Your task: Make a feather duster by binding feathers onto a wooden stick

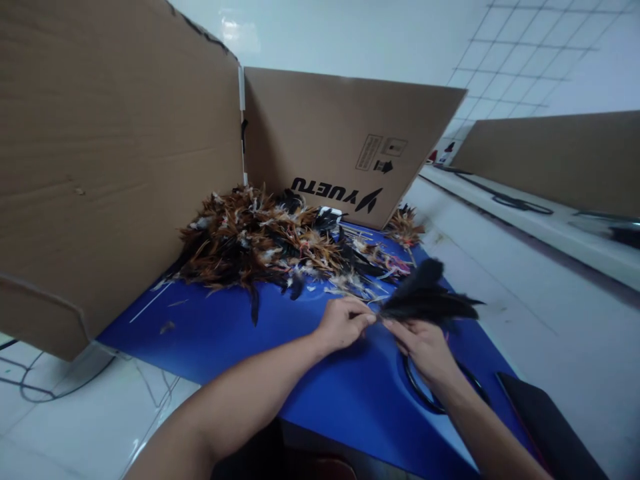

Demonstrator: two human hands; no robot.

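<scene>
Over the blue table, both hands meet at the base of a bunch of black feathers. My right hand is closed around the lower part of the bunch, whose dark tips fan out up and to the right. My left hand pinches at the quill ends, just left of my right fingertips; the exact thing between its fingers is too small to make out. Beyond the hands lies a large heap of brown and black feathers, with some pinkish strands at its right end.
Two tall cardboard panels, one on the left and one marked YUETU, wall in the table's back. Thin sticks lie near the heap. A black ring-shaped object sits under my right wrist, and a dark flat object is at the right edge.
</scene>
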